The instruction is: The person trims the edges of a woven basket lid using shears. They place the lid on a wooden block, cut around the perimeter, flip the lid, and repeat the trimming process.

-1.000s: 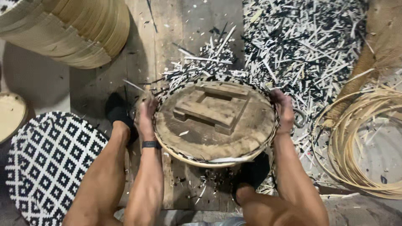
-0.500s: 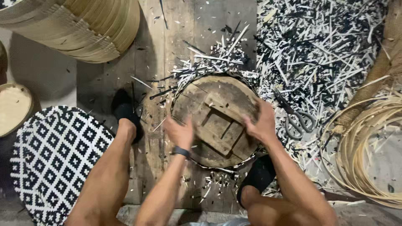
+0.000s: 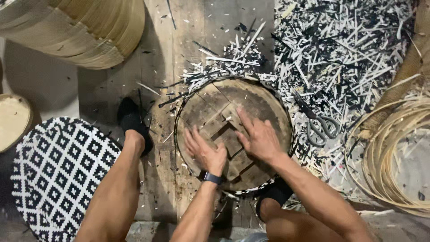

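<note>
- Nearest to us, our knees and forearms frame the work; a black-and-white woven tray lies on the floor at near left, just beside our left leg.
- Between our feet sits the round wooden form, with a thin black-and-white woven rim hugging its edge and a raised block at its centre.
- Our left hand lies flat on the near-left part of the form, fingers spread and gripping nothing; a dark band circles the wrist.
- Our right hand rests palm-down over the centre block, fingers apart and pointing to the far left, also gripping nothing.
- So the form is directly under both palms, touching them, and held by weight alone.
- To do this pressing well, we judge that even pressure from both palms matters, kept over the middle so the form does not tip and the woven rim does not slip off.
- To the right, scissors lie among the offcuts, near the form but apart from it.
- Coils of cane lie further right.
- Farther off, cut black and white strips litter the floor, and stacked pale hoops stand at far left.
</note>
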